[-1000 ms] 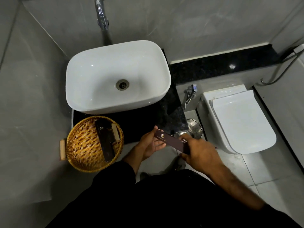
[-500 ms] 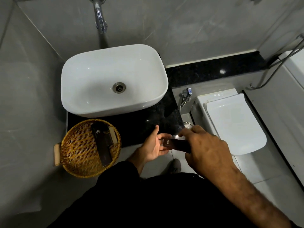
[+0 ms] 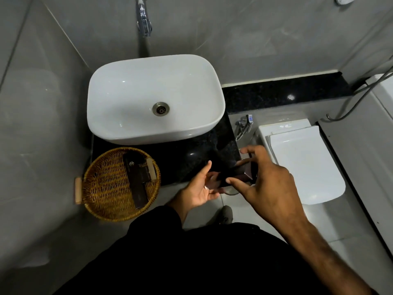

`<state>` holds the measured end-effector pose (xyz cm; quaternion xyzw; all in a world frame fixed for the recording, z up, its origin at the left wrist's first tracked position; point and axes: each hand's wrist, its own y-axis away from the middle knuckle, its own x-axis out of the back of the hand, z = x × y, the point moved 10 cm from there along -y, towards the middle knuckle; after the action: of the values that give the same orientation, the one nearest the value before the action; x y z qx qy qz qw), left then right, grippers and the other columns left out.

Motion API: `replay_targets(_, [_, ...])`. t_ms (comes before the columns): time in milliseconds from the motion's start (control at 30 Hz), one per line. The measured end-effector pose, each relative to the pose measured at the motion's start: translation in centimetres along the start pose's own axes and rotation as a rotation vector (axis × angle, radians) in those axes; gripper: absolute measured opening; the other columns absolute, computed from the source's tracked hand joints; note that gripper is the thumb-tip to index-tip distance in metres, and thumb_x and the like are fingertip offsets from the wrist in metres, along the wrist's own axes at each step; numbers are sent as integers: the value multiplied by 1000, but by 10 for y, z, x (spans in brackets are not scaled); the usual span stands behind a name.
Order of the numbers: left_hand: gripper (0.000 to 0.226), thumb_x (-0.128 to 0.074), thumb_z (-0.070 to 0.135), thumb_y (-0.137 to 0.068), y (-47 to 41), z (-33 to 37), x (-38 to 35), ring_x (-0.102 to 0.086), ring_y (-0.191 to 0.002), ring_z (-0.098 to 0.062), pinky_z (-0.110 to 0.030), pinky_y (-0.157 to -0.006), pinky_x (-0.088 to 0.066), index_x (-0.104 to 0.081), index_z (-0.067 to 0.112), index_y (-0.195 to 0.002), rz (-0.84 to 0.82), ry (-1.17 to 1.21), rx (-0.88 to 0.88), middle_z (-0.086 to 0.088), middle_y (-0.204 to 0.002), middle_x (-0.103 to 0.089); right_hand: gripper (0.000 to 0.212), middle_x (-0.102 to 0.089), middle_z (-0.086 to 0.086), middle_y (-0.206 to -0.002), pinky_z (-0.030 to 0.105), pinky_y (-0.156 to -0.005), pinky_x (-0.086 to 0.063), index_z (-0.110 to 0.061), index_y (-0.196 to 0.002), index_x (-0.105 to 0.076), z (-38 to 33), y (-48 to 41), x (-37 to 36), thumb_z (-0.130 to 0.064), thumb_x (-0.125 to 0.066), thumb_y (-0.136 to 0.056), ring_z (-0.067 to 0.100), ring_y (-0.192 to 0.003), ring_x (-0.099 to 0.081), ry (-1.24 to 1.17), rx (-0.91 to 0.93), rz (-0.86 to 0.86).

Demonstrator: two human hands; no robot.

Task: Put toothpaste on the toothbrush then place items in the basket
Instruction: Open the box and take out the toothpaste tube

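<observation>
A slim dark brown box [image 3: 236, 175] is held between both hands in front of the black counter's right corner. My left hand [image 3: 202, 186] cups its left end from below. My right hand [image 3: 265, 179] pinches its right end with thumb and fingers. A round wicker basket [image 3: 102, 188] stands at the counter's left front; a long dark brown box [image 3: 136, 179] and a small pale item [image 3: 151, 171] lie inside it. No toothbrush or toothpaste tube is visible; the boxes' contents are hidden.
A white basin [image 3: 155, 99] sits on the black counter [image 3: 191, 158] under a chrome tap [image 3: 144, 22]. A white toilet [image 3: 304, 162] with shut lid stands to the right, a spray valve [image 3: 244, 122] beside it. Grey walls close in left and behind.
The held box has swung from a diagonal to nearly level. My right hand has slid to its right end, fingers now spread around it. The view has shifted slightly downward.
</observation>
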<state>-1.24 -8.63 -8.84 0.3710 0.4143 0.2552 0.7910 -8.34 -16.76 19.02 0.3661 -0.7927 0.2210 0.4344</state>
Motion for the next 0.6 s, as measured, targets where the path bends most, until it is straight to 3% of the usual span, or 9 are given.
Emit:
replay_targets(67, [53, -50, 71, -88, 2, 6, -4, -65, -52, -17, -18, -41, -49, -74, 23, -90, -33, 6, -38, 3, -69, -74, 75, -54, -41, -81, -1, -61, -41, -39, -126, -43, 2, -1, 6, -54, -86, -66, -21, -63, -59, -75, -25, 48])
replay_targets(133, [53, -51, 71, -87, 3, 9, -3, -64, -53, -18, -18, -41, -48, -73, 22, -89, -45, 16, -56, 1, -69, -73, 77, -57, -38, -81, -6, -62, -39, -39, -125, -42, 7, 0, 3, -55, -88, -66, -27, -63, -55, -121, -50, 44])
replay_targets(267, [50, -53, 69, -87, 6, 16, -2, -64, -49, -16, -16, -39, -45, -72, 23, -87, -33, 15, -84, 1, -73, -75, 69, -61, -36, -74, -2, -60, -44, -39, -116, -41, 10, 3, 14, -65, -83, -66, -23, -68, -61, -194, -58, 180])
replay_targets(367, [49, -54, 68, -86, 9, 16, -5, -66, -50, -18, -16, -39, -45, -71, 23, -87, -57, 16, -85, -1, -77, -76, 56, -63, -35, -76, 7, -61, -49, -50, -104, -41, 7, 9, 18, -70, -79, -69, -13, -69, -65, -181, -37, 227])
replay_targets(467, [50, -54, 67, -87, 11, 20, -11, -68, -48, -18, -17, -38, -47, -74, 22, -85, -84, 20, -99, 0, -74, -77, 45, -67, -19, -71, 11, -61, -46, -39, -99, -63, 14, 11, 16, -70, -78, -71, 2, -65, -66, -154, -20, 244])
replay_targets(533, [49, -54, 65, -87, 10, 19, -14, -67, -47, -18, -18, -37, -47, -78, 22, -78, -103, -6, -81, 1, -72, -76, 46, -65, -18, -72, 9, -62, -45, -36, -101, -68, 14, 11, 19, -69, -78, -71, 3, -64, -63, -130, 4, 283])
replay_targets(600, [46, -54, 62, -89, 9, 20, -13, -66, -46, -18, -17, -37, -47, -75, 22, -81, -62, -9, -87, 1, -69, -75, 51, -62, -22, -72, 2, -61, -41, -39, -106, -59, 19, 7, 16, -69, -79, -70, -3, -61, -59, -135, -25, 222])
